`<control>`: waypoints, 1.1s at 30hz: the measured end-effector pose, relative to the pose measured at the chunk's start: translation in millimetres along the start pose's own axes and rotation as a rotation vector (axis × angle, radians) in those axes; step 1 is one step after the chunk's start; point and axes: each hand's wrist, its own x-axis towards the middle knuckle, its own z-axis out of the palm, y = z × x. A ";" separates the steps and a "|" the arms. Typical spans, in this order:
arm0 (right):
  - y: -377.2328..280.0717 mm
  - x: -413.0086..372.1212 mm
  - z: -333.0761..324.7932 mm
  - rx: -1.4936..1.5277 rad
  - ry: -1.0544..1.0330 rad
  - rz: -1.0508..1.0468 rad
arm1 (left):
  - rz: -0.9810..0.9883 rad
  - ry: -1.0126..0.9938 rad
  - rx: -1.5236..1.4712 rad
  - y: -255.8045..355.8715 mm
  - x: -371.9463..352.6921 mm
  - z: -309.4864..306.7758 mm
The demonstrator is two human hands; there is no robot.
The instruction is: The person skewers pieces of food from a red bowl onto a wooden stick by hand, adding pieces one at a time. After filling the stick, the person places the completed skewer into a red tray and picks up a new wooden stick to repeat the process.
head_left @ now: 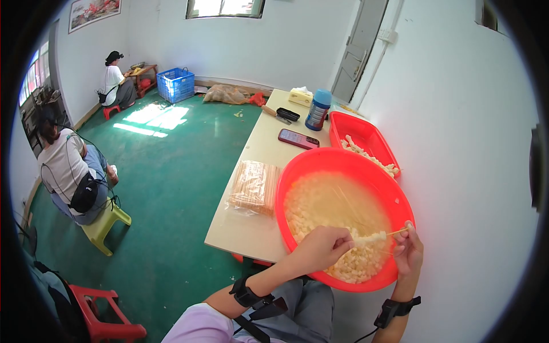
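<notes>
A large round red basin [289,171] holds cloudy liquid and many small pale chunks [357,266]. Over its near right side, my right hand [408,248] pinches the end of a thin wooden skewer [396,232]. Pale chunks [374,237] are threaded along the skewer. My left hand [329,247] is closed at the other end of these pieces, its fingertips pressed together; whether they grip a chunk or the skewer tip is too small to tell. A clear bag of wooden sticks [254,186] lies left of the basin.
Behind the basin, a red tray [366,134] holds filled skewers. A phone [298,139], blue jar [318,110], black case [287,114] and tissue pack [301,96] rest on the table [229,228]. Two people sit at left, near a green stool [107,224] and blue crate [175,86].
</notes>
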 end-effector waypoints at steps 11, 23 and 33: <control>11.7 -6.8 13.5 -0.211 -0.138 0.040 | -0.042 -0.182 -0.198 -5.2 8.0 0.0; 19.2 -4.6 34.9 -0.698 -0.095 -0.061 | -0.027 0.056 -0.161 -10.4 7.0 -0.2; 32.2 0.8 52.4 -1.865 -0.410 0.552 | -0.091 0.085 -0.165 -5.6 7.8 -2.2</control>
